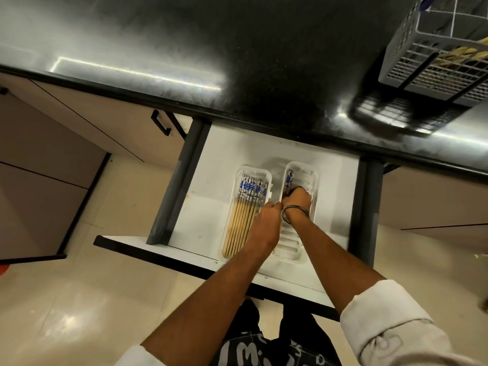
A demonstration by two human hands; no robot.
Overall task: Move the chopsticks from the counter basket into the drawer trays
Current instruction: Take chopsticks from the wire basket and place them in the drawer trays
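The drawer [227, 149] stands pulled out below the black counter. Two clear trays lie in it side by side. The left tray [266, 172] is filled with several wooden chopsticks [244, 215] with blue-and-white patterned tops. In the right tray [313, 173] lie a few chopsticks [289, 178], of which only the patterned tops show. My right hand [297, 199], with a bangle on its wrist, is closed on these chopsticks inside the right tray. My left hand [265, 224] rests between the two trays with fingers curled; what it touches is hidden. The grey lattice basket [412, 56] stands on the counter at the far right.
The black counter [237, 54] runs across the top and overhangs the drawer's back. The drawer has dark side rails [182, 175]. A cabinet handle [159, 125] sticks out to the left of the drawer. Pale floor tiles lie below, and my legs stand under the drawer front.
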